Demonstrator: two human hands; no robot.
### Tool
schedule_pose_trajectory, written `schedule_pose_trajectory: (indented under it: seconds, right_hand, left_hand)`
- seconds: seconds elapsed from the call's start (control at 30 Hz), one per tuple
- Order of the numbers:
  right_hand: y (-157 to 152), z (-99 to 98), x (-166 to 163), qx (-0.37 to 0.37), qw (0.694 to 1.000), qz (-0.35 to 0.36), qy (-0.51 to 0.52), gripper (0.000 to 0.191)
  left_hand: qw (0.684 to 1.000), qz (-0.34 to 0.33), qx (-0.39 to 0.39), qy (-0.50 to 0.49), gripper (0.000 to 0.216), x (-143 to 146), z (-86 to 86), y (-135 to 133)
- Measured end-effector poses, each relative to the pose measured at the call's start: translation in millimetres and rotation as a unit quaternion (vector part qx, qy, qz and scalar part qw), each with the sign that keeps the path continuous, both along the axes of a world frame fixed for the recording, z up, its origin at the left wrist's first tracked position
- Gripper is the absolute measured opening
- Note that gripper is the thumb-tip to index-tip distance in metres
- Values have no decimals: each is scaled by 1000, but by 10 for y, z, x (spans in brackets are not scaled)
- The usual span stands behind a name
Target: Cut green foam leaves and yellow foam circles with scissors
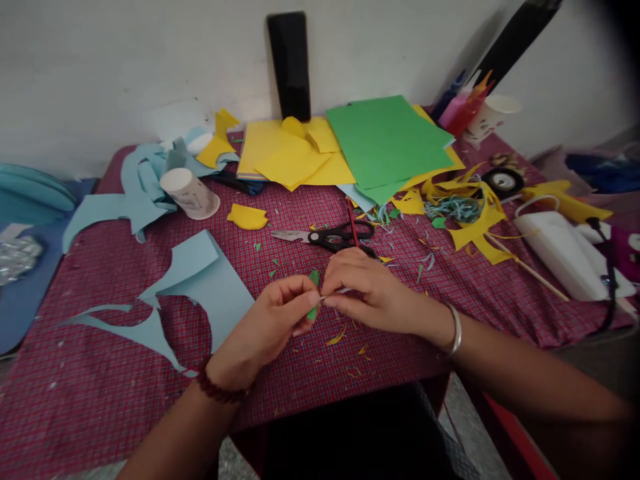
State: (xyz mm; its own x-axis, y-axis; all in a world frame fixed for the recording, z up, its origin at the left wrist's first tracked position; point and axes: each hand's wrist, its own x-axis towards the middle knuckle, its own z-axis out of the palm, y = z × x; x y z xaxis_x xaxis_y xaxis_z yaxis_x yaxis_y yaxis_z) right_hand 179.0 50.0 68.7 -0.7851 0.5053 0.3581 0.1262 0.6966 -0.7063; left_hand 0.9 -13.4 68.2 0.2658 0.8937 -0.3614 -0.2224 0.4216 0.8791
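Observation:
My left hand point(273, 320) pinches a small green paper piece point(314, 279) between thumb and fingers, just above the red checked tablecloth point(100, 373). My right hand point(367, 290) meets it from the right, fingertips closed on the same green piece and a thin pale strip. Black-handled scissors point(333, 235) lie on the cloth right behind both hands, blades pointing left. Small green and yellow paper scraps point(345, 337) are scattered under and around the hands.
Cut light blue paper point(200, 283) lies at left, a tipped paper cup point(189, 193) behind it. Yellow sheets point(290, 157) and green sheets point(387, 140) are stacked at the back. Yellow offcuts point(470, 220), a tape roll point(503, 180) and a white object point(565, 250) sit at right.

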Motion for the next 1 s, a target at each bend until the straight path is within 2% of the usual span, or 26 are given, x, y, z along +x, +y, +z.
schedule_pose_trajectory:
  seconds: [0.17,0.3,0.43,0.53,0.8,0.87,1.0]
  right_hand:
    - [50,0,19,-30,999,7,15,10]
    - [64,21,25,-51,998,8,25,10]
    - [66,32,24,-59,998,17,30,10]
    - [68,26,24,-62,998,19,20,10]
    - [53,34,25,-96,994,47,7,12]
    - [41,35,21,-131,990,53,9,11]
    - [23,18,-3,-281,959,5,46,12]
  left_hand:
    - [993,-24,66,92,24,-33,-68,-13]
    - [975,-64,115,181,17,-77,18,12]
    - [950,-73,177,245,14,-92,100,31]
    - [946,-81,185,254,17,-94,102,34]
    - [967,-97,142,188,15,-88,92,47]
    - [963,-113,148,193,16,-96,93,52]
    - [960,-108,153,206,18,-93,73,47]
